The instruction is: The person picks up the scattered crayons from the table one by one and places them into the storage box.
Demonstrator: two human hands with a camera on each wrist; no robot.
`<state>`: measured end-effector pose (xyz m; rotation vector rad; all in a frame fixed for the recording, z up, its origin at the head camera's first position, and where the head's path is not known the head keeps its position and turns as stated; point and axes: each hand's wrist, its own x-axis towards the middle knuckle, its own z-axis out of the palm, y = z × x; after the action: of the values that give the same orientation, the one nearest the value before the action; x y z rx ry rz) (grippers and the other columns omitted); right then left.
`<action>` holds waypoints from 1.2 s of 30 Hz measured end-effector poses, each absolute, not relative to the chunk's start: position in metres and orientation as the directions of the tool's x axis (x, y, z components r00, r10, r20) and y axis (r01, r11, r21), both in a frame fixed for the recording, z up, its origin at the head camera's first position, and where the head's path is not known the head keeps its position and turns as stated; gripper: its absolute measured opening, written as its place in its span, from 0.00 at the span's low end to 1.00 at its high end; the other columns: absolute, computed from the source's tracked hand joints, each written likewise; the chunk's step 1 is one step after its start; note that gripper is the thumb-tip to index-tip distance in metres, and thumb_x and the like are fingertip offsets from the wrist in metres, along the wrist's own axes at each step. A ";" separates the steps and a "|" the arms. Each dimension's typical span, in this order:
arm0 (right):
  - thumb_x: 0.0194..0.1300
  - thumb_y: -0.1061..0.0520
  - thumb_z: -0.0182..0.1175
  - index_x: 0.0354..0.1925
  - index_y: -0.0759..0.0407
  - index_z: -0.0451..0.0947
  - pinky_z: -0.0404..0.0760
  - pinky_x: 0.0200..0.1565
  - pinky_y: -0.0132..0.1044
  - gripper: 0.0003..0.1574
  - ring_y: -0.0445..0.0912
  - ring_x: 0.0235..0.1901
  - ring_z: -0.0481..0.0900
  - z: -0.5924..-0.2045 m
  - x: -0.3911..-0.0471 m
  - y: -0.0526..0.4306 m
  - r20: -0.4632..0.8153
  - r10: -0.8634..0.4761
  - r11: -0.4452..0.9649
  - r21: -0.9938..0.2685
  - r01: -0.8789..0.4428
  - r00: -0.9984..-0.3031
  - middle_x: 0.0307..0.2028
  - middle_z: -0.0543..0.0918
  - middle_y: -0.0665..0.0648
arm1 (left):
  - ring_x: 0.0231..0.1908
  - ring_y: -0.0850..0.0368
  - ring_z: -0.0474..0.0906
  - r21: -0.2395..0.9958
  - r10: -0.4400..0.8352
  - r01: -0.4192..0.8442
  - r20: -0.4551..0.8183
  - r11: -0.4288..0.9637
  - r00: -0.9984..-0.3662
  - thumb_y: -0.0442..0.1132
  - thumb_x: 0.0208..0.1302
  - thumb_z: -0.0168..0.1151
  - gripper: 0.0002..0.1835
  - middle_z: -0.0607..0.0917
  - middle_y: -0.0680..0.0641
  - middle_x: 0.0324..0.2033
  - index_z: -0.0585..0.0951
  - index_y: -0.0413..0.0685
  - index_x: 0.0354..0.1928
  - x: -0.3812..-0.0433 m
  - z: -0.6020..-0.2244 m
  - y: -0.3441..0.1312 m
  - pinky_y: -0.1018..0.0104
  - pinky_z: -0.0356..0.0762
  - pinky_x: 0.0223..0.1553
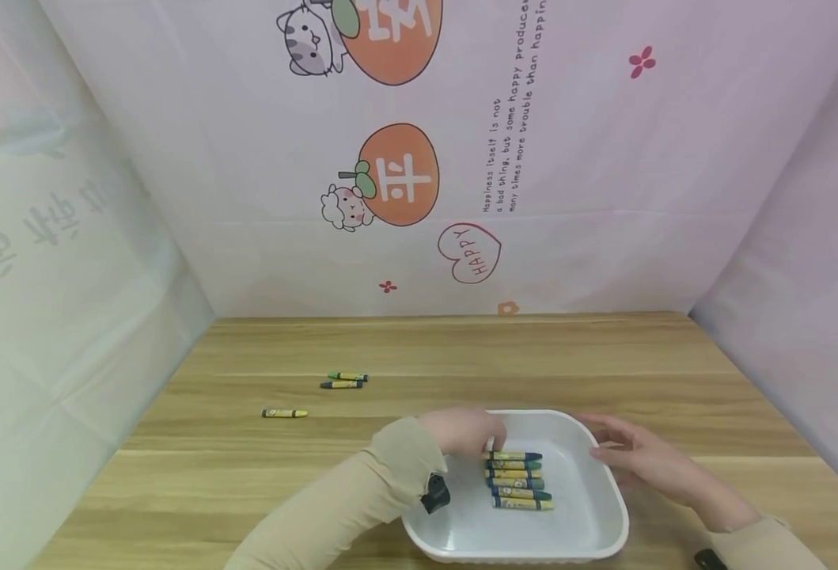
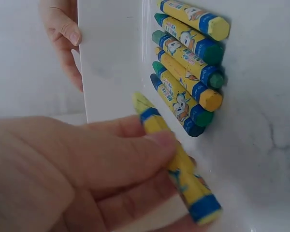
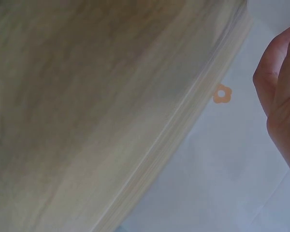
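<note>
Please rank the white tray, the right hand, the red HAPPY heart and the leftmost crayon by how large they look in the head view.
1. White tray
2. Right hand
3. HAPPY heart
4. Leftmost crayon

The heart is farther away, so this is apparent size only.

My long, pale beige cloth sleeves (image 1: 333,504) end in loose cuffs (image 1: 406,455) (a small black device (image 1: 435,494) sits at each).

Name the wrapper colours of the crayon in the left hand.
The wrapper is yellow with blue bands, clearest in the left wrist view.
</note>
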<state>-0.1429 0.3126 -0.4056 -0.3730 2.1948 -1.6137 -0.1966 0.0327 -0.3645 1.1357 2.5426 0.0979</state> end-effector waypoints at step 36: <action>0.71 0.57 0.51 0.69 0.65 0.51 0.83 0.41 0.51 0.35 0.48 0.45 0.81 -0.403 -0.143 0.313 -0.178 -0.442 0.302 -0.953 0.042 -0.879 0.53 0.71 0.65 | 0.31 0.65 0.72 0.277 0.704 0.648 -0.286 0.710 -0.650 0.32 0.54 0.66 0.12 0.80 0.55 0.33 0.80 0.51 0.41 -0.195 -0.348 0.004 0.73 0.72 0.33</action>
<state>-0.1433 0.3133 -0.4027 -0.3576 2.1663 -1.6041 -0.1952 0.0040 -0.3476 1.0501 2.5454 0.2119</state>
